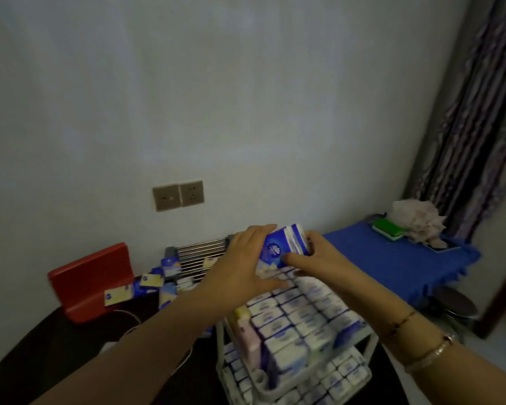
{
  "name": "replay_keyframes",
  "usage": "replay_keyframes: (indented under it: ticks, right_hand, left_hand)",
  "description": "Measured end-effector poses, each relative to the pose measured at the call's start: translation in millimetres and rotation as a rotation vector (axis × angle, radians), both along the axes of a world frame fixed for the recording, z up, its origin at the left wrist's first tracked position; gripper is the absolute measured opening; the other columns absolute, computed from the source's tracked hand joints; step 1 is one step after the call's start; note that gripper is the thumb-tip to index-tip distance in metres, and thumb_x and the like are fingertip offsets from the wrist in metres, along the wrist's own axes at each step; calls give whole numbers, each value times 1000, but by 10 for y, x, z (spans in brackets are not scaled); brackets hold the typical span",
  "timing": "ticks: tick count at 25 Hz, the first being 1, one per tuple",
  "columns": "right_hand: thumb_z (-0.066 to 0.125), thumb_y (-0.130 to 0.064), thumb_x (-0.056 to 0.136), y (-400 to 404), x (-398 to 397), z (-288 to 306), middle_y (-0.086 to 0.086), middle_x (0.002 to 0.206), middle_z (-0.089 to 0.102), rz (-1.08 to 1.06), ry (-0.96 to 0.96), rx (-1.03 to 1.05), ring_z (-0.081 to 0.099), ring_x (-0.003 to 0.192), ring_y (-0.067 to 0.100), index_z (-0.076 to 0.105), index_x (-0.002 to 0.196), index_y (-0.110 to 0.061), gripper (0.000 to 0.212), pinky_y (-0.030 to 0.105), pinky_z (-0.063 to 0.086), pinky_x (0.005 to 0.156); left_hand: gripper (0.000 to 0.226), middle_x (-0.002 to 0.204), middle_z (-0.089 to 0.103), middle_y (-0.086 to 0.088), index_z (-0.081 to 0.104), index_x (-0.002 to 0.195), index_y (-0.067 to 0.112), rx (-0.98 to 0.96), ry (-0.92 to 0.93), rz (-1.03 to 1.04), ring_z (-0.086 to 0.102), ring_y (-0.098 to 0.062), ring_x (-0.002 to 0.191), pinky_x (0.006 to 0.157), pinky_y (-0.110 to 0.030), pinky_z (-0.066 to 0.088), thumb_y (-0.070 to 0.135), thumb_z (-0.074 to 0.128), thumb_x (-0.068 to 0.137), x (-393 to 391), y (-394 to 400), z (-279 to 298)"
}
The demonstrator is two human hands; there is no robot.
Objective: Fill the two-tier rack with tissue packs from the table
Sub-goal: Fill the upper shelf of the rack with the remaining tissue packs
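The room was dimly lit. A plain pale wall (216,97) carried two brown socket plates (178,195) side by side. A dark striped curtain (476,112) hung at the right. Below it stood a surface under a blue fringed cloth (392,258). A red plastic item (91,279) leaned against the wall at the left.
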State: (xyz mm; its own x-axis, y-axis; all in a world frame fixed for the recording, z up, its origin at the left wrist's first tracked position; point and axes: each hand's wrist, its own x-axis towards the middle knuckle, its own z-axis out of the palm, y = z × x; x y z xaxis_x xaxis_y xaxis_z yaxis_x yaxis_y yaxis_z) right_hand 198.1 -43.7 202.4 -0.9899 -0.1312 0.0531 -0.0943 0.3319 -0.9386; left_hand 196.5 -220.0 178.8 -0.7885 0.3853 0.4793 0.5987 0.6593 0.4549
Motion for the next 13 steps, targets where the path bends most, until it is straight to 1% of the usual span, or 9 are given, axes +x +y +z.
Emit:
replay_keyframes:
  ticks: [1, 2, 3, 5, 7, 8, 10, 11, 13]
  right_hand:
    - [70, -15, 80, 316, -84, -34, 5, 103, 63, -23, -9, 14, 63, 93, 20, 50, 111, -14, 37, 37, 53, 83]
    - [70, -15, 79, 637, -172, -73, 5, 102, 63, -45, -6, 50, 63, 92, 20, 50, 110, -14, 37, 36, 53, 81]
    - [70, -13, 78, 929, -258, -113, 5, 102, 62, -55, 4, 90, 63, 90, 20, 49, 108, -14, 36, 34, 52, 78]
    - [72, -8, 76, 1375, -417, -202, 5, 98, 61, 3, 23, 187, 62, 85, 17, 47, 102, -16, 37, 29, 51, 73]
    - [75, -13, 75, 1608, -546, -278, 0, 91, 58, 139, 31, 352, 60, 79, 11, 44, 94, -21, 37, 25, 49, 68]
    - [76, -17, 74, 1659, -607, -317, 0, 93, 57, 219, 27, 433, 60, 81, 11, 43, 94, -23, 39, 27, 49, 68]
    - [76, -25, 70, 1640, -709, -393, 1, 102, 55, 353, 17, 552, 60, 88, 13, 43, 100, -23, 44, 31, 51, 72]
    - [76, -28, 69, 1592, -747, -437, 0, 107, 52, 412, 29, 591, 58, 92, 12, 43, 105, -24, 49, 30, 52, 75]
    - [76, -28, 71, 1442, -775, -505, -6, 117, 45, 508, 88, 637, 54, 101, 6, 39, 118, -28, 60, 24, 52, 80]
  left_hand:
    - [89, 138, 38, 9, 28, 144, 24, -28, -46, 6, 34, -7, 124, 104, -22, 29, 62, 66, 72, -95, 213, -71]
    - [86, 139, 37, 9, 27, 144, 23, -48, -103, 35, 33, -8, 127, 105, -21, 27, 63, 61, 76, -200, 407, -150]
    - [80, 139, 38, 9, 30, 143, 22, -65, -143, 75, 34, -10, 129, 105, -21, 26, 64, 55, 80, -302, 565, -239]
    - [71, 145, 38, 3, 34, 142, 21, -148, -171, 136, 35, -17, 134, 110, -27, 26, 63, 44, 86, -453, 774, -397]
    - [59, 156, 22, 2, 26, 147, 23, -306, -216, 193, 20, -19, 143, 116, -34, 18, 49, 39, 95, -518, 859, -503]
    - [56, 158, 14, 5, 20, 149, 24, -371, -243, 225, 11, -17, 146, 118, -36, 12, 44, 35, 98, -532, 871, -553]
    - [54, 159, 4, 7, 11, 151, 26, -446, -262, 286, 1, -14, 147, 120, -38, 4, 41, 25, 101, -511, 879, -611]
    - [54, 160, 2, 8, 8, 151, 27, -475, -253, 304, -2, -13, 147, 119, -37, 2, 41, 21, 101, -498, 879, -636]
    - [54, 160, -1, 7, 5, 151, 26, -513, -258, 315, -5, -13, 146, 118, -36, -1, 41, 17, 101, -480, 883, -646]
